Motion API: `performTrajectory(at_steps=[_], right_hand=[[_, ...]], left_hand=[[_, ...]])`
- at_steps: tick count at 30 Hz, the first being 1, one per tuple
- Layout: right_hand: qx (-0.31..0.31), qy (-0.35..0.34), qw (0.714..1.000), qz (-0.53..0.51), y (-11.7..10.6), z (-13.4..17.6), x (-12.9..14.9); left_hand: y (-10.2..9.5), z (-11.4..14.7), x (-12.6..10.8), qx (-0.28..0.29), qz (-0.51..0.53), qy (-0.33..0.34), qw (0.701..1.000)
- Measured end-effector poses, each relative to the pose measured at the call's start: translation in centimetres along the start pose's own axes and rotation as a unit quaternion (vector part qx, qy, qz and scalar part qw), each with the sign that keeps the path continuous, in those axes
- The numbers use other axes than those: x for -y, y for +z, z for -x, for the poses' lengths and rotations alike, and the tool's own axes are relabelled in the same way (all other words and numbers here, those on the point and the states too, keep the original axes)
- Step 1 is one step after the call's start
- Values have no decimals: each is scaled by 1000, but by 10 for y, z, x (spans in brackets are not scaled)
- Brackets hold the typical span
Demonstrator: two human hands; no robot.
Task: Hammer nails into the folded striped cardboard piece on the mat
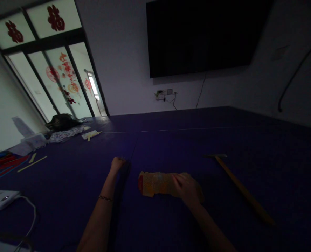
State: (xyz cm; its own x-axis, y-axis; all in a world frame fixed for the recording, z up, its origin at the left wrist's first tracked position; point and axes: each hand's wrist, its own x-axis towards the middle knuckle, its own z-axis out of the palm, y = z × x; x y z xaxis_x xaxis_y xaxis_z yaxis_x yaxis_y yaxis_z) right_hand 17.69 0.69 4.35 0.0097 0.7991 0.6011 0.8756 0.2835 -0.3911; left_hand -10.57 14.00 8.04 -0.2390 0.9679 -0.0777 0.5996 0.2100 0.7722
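Note:
A flattened piece of brown cardboard with a red left end lies on the dark blue tabletop. My right hand is over its right part, fingers bent and brought together; the picture is too dark to show what is between them. Left of the cardboard and apart from it, my left hand is closed in a pinch just above the table. Anything in that pinch is too small to make out. To the right lies a hammer-like tool with a long wooden handle and a thin metal head.
A white device with a cable sits at the left edge. Farther back are red and blue strips, yellow strips, papers and a black bag. A television hangs on the wall beyond the table.

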Motion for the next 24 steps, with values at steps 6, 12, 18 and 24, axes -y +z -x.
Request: performTrajectory(at_steps=[6,12,18,24], right_hand=[[15,8,999,-49,3,1,0],[22,3,1000,-17,2,1,0],[29,-1,1000,-12,4,1,-2],[27,4,1000,-1,6,3,-4]], left_hand=[[-1,-2,19,-55,-154,-37,986],[9,3,21,-78,-227,-34,970],[7,3,15,-66,-252,-16,965],[-20,41,23,-36,-240,8,970]])
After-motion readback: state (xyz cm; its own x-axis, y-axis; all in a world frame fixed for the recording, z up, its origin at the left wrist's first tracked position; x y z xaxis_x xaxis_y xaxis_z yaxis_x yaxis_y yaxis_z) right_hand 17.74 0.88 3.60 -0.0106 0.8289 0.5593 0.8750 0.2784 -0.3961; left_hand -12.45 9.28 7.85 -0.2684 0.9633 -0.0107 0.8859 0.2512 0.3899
